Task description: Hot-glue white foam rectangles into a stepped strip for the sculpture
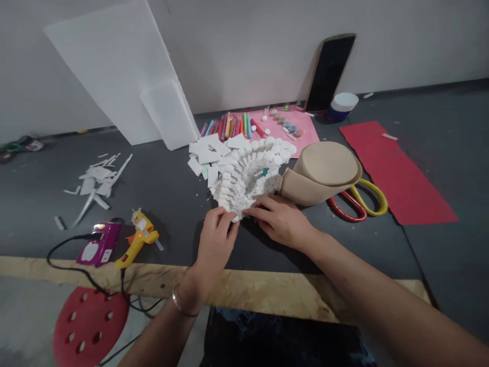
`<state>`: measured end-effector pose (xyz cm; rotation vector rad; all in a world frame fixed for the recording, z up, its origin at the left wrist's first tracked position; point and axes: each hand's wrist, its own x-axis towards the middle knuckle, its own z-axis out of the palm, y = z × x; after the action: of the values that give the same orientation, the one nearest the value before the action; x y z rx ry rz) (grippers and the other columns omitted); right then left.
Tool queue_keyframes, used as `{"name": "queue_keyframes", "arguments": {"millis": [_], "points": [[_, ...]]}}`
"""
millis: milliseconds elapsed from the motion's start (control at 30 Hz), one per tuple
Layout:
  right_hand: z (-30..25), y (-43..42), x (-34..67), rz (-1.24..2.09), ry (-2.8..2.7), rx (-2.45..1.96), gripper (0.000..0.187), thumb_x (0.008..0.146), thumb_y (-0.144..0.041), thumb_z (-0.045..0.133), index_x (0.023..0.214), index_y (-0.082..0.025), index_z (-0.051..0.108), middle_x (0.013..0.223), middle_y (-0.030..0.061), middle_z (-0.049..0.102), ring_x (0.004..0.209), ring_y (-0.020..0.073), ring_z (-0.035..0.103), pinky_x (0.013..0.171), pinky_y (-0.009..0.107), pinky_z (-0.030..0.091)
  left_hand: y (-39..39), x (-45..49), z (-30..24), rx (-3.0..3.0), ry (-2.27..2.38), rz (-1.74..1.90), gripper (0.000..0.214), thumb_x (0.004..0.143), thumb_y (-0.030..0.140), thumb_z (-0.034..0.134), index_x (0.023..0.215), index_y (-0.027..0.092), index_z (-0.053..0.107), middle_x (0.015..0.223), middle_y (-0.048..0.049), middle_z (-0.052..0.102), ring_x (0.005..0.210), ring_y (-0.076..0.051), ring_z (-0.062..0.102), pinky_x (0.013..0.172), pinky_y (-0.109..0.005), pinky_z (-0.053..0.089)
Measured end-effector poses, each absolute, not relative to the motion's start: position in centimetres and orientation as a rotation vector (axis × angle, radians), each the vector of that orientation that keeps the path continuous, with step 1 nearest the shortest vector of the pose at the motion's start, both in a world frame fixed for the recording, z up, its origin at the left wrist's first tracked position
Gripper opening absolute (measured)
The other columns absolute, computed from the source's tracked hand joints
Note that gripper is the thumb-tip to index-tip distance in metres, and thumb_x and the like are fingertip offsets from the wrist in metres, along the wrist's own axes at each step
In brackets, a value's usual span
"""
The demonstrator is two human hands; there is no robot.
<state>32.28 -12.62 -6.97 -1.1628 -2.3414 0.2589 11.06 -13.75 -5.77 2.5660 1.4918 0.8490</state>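
A white foam craft piece [248, 176], curved and edged with small blocks and round balls, lies on the dark table in front of me. A small green bit [265, 172] shows in its hollow. My left hand [218, 232] is closed at its near edge, thumb and fingers pinching the rim. From the other side, my right hand [286, 221] grips the same edge, its fingertips close to the left ones and partly hidden. Cut white foam pieces [208, 150] are heaped behind the craft piece. Right beside it stands a rolled beige sheet [324, 171].
Scissors [359, 204] lie by the roll, near a red sheet [397, 173]. A yellow glue gun [138, 238] and a purple power socket [100, 243] with cables sit left. Foam scraps [97, 181], markers [229, 126], a phone [330, 71], a jar [343, 106] and white boards [114, 66] stand farther back.
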Motion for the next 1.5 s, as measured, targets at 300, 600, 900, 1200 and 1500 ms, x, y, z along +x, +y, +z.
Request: {"name": "queue_keyframes", "arguments": {"millis": [300, 600, 900, 1200, 1500], "points": [[-6.5, -13.1, 30.8, 0.143, -2.471, -1.129, 0.043, 0.090, -0.009, 0.053, 0.130, -0.023, 0.063, 0.104, 0.0094, 0.067, 0.094, 0.0237, 0.058, 0.082, 0.035, 0.048, -14.2, 11.1, -5.5, 2.273, 1.508, 0.924, 0.009, 0.089, 0.012, 0.057, 0.089, 0.019, 0.063, 0.095, -0.0055, 0.059, 0.090, -0.019, 0.060, 0.083, -0.033, 0.051], [-7.3, -13.3, 31.5, 0.138, -2.441, -1.114, 0.039, 0.091, -0.005, 0.050, 0.122, -0.021, 0.068, 0.104, 0.0096, 0.068, 0.094, 0.0227, 0.060, 0.080, 0.034, 0.050, -14.2, 10.9, -6.0, 2.220, 1.485, 1.000, 0.007, 0.090, 0.016, 0.058, 0.090, 0.020, 0.064, 0.092, -0.0044, 0.062, 0.085, -0.017, 0.061, 0.078, -0.032, 0.051], [-7.1, -13.3, 30.9, 0.042, -2.467, -1.160, 0.041, 0.091, -0.006, 0.050, 0.125, -0.021, 0.065, 0.101, 0.0088, 0.069, 0.091, 0.0231, 0.059, 0.076, 0.033, 0.047, -14.1, 10.6, -6.3, 2.365, 1.432, 0.980, 0.012, 0.093, 0.018, 0.054, 0.089, 0.020, 0.065, 0.094, -0.0050, 0.060, 0.086, -0.017, 0.061, 0.078, -0.032, 0.052], [-6.6, -13.8, 30.3, 0.059, -2.451, -1.251, 0.047, 0.087, -0.002, 0.050, 0.125, -0.023, 0.067, 0.097, 0.0086, 0.068, 0.089, 0.0231, 0.058, 0.075, 0.033, 0.045, -13.2, 8.9, -6.4, 1.901, 1.566, 1.173, 0.011, 0.093, 0.026, 0.056, 0.095, 0.019, 0.064, 0.094, -0.0050, 0.064, 0.086, -0.016, 0.064, 0.074, -0.028, 0.055], [-6.5, -13.9, 30.1, 0.056, -2.427, -1.280, 0.045, 0.088, -0.002, 0.048, 0.122, -0.023, 0.068, 0.093, 0.0078, 0.068, 0.088, 0.0225, 0.058, 0.075, 0.032, 0.045, -13.3, 9.6, -6.0, 2.018, 1.519, 1.101, 0.012, 0.093, 0.022, 0.055, 0.096, 0.020, 0.066, 0.094, -0.0051, 0.068, 0.090, -0.018, 0.064, 0.083, -0.032, 0.052]]}}
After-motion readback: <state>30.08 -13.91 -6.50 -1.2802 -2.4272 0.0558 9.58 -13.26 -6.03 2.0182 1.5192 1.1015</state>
